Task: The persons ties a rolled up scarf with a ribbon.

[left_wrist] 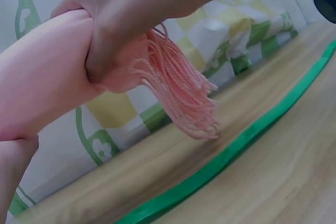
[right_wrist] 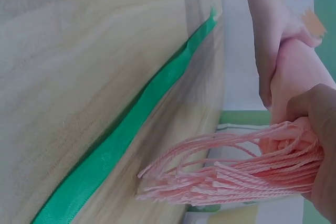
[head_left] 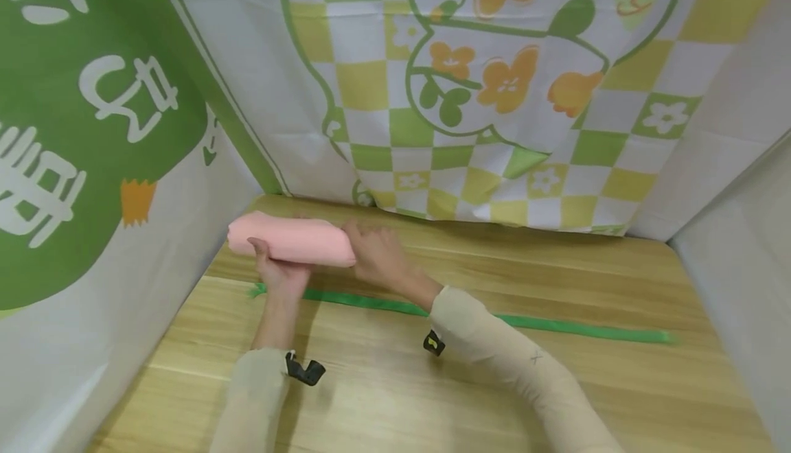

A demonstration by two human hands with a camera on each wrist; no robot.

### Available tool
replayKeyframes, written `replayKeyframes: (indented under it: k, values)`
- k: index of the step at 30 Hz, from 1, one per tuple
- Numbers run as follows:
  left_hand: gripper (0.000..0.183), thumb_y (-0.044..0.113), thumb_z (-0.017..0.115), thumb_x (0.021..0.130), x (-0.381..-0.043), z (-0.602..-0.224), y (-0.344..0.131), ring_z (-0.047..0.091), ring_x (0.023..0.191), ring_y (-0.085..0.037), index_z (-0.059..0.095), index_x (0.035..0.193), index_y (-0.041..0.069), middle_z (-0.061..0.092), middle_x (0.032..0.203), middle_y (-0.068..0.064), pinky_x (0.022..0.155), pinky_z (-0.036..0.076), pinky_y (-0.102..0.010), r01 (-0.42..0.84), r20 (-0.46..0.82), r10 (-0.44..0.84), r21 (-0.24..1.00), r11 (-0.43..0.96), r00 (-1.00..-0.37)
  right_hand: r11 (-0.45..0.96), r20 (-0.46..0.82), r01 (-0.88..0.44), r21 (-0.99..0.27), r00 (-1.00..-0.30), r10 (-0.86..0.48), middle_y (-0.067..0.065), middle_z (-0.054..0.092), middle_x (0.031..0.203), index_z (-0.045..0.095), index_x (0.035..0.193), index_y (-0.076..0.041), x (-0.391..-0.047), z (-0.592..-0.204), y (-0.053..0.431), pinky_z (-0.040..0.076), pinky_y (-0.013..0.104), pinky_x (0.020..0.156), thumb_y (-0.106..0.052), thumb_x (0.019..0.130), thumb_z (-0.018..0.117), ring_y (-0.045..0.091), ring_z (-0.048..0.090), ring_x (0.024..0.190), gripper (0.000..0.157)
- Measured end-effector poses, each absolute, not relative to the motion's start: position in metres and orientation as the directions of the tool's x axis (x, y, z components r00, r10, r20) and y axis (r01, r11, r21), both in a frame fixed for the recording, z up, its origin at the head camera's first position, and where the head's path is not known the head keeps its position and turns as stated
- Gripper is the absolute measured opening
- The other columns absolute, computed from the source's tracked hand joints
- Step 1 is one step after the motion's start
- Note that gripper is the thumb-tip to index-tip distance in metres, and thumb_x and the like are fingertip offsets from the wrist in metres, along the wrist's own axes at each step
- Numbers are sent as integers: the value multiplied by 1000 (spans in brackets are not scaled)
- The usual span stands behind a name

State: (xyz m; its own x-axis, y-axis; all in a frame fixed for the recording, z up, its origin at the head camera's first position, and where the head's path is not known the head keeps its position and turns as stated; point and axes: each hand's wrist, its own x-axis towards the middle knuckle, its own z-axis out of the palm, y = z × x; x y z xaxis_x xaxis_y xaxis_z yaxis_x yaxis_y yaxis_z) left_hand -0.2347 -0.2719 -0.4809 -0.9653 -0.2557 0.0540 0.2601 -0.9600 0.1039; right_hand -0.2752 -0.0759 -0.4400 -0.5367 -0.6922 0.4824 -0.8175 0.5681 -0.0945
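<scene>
A pink scarf (head_left: 296, 240), rolled into a thick bundle, is held up above the table near its back left. My left hand (head_left: 283, 273) grips the roll from below towards its left end, the thumb lying across the front. Round the right end curls my right hand (head_left: 382, 255), its thumb pressed into the cloth in the left wrist view. From that end hangs a fringe of twisted tassels (left_wrist: 181, 90), which the right wrist view also shows below the right hand (right_wrist: 323, 124). Under the arms, a green ribbon (head_left: 575, 327) lies stretched across the table.
The wooden table (head_left: 383, 391) meets a printed cloth backdrop (head_left: 469, 158) at the back. A green and white hanging (head_left: 62, 130) stands along the left side, and a pale wall (head_left: 735, 254) on the right. Black camera mounts (head_left: 305, 370) sit at both wrists.
</scene>
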Motion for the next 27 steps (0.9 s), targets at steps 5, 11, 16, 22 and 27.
replayKeyframes:
  k: [5, 11, 16, 22, 27]
  values:
    - [73, 38, 80, 74, -235, -477, -271, 58, 113, -28, 44, 133, 16, 59, 119, -10, 100, 43, -43, 292, -11, -295, 108, -950, -955, 586, 491, -804, -104, -554, -672, 2, 70, 88, 54, 107, -10, -268, -440, -75, 54, 29, 57, -17, 74, 82, 15, 67, 69, 44]
    - [43, 40, 65, 94, -237, -464, -272, 49, 115, -19, 47, 130, 23, 53, 121, 0, 112, 31, -38, 300, -177, -319, 124, -946, -931, 596, 482, -783, -179, -598, -641, 5, 71, 104, 56, 117, -10, -260, -437, -73, 58, 35, 68, -11, 70, 84, 20, 70, 82, 54]
    - [42, 36, 62, 95, -236, -451, -272, 46, 121, -17, 47, 132, 26, 50, 134, 3, 115, 28, -37, 329, -265, -351, 126, -936, -898, 528, 378, -751, -396, -658, -651, 9, 62, 133, 48, 140, -12, -258, -434, -67, 56, 41, 90, -14, 71, 83, 25, 65, 112, 77]
    - [39, 32, 62, 95, -235, -439, -270, 48, 117, -18, 50, 131, 23, 52, 130, 1, 110, 32, -36, 359, -283, -392, 165, -919, -875, 307, 141, -483, -820, -690, -709, 16, 56, 139, 24, 156, -22, -268, -433, -53, 58, 43, 61, -11, 76, 85, 37, 70, 75, 101]
    - [37, 30, 62, 94, -233, -433, -268, 51, 111, -20, 53, 129, 20, 57, 119, -2, 103, 37, -36, 383, -280, -420, 178, -906, -864, 207, 69, -330, -921, -662, -746, 15, 48, 145, 18, 158, -31, -276, -441, -46, 54, 38, 89, -13, 76, 86, 27, 63, 104, 107]
